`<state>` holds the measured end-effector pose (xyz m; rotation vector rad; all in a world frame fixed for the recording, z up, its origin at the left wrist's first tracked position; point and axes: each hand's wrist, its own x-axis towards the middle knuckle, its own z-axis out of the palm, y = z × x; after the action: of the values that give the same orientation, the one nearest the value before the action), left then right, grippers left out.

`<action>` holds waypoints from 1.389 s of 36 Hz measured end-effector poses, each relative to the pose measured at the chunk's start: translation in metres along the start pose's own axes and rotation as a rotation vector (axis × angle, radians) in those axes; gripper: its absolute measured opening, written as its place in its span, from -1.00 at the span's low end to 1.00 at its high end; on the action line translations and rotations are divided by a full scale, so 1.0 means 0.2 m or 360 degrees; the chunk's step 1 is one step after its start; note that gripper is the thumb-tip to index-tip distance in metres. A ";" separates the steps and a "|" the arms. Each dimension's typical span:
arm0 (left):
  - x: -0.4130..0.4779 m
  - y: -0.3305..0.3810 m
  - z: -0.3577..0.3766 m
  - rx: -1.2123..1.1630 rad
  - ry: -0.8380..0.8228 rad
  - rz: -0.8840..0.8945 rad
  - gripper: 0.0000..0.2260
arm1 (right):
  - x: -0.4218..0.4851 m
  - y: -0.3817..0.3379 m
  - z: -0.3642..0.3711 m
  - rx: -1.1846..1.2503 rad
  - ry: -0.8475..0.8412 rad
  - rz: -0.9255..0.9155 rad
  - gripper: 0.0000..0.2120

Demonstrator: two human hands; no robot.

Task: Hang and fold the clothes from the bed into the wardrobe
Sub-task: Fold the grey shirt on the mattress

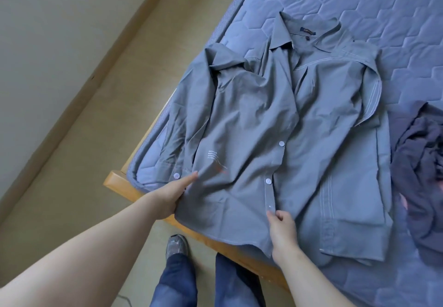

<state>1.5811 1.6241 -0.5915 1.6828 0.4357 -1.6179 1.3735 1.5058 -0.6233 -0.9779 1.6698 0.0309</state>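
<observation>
Your left hand [171, 195] lies with its fingers straight and together, pressed along the shirt's [251, 127] left side edge just below a cuff button [176, 175]; the thumb is hidden, so whether it tucks under the cloth cannot be told. Your right hand [282, 229] has its fingers curled in, and thumb and forefinger pinch the button placket [269, 195] close to the bottom hem, just under the lowest small fastener.

The grey-blue shirt is spread face up on the mattress [359, 7], at the near corner of the bed, with its hem hanging slightly over the wooden bed frame [124, 187]. The front is partly open: two white buttons [281, 143] show down the placket, and the collar [282, 36] lies spread at the far end with a dark label inside. A small block of white print [213, 154] sits on the left front panel (too fine to read). The left sleeve is bunched along the mattress edge, and the right sleeve [347, 211] is folded down over the body, its cuff near the hem.

Just beside the shirt on the right lies a crumpled heap of dark clothes [422, 163], touching or nearly touching the shirt's side. The mattress is quilted in a hexagon pattern. Below the frame you can see your blue jeans [175, 282] and one grey shoe [176, 246] on the pale floor [96, 115].
</observation>
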 end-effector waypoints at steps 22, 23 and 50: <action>0.09 -0.07 0.12 0.0486 0.0325 0.0210 -0.84 | 0.10 0.04 -0.16 -0.0234 0.0527 -0.0029 -0.93; 0.10 -0.07 0.12 0.0498 0.0319 0.0217 -0.82 | 0.11 0.03 -0.17 -0.0242 0.0491 -0.0009 -0.91; -0.02 -0.10 -0.01 0.0515 0.0417 0.0082 -0.65 | 0.20 0.09 -0.20 -0.0410 0.0243 0.0089 -0.70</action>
<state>1.5679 1.6392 -0.5928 2.1441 0.2634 -1.4949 1.3303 1.4740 -0.6489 -1.1494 1.8656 0.2181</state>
